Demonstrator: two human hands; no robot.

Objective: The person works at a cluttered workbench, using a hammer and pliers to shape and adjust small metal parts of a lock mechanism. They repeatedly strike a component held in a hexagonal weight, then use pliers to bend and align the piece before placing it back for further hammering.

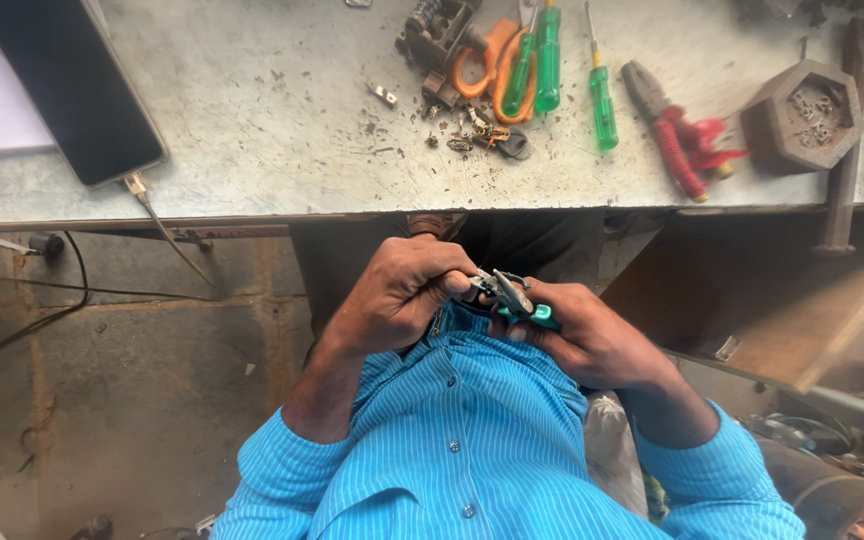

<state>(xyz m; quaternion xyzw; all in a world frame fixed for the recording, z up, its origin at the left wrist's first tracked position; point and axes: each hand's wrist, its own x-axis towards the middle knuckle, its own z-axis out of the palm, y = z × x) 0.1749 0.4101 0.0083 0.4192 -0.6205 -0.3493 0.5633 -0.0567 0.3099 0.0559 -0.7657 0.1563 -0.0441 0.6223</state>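
Both hands meet near the chest: the left hand pinches a small metal part, and the right hand grips teal-handled pliers, below the surface.

The person wears a bright blue button-up shirt with fine, pale vertical pinstripes. A row of small, round, light buttons runs down its front placket, and the cloth creases across the chest. Both long sleeves are pushed up above the wrists, bunching into soft folds and leaving the forearms and both hands bare.
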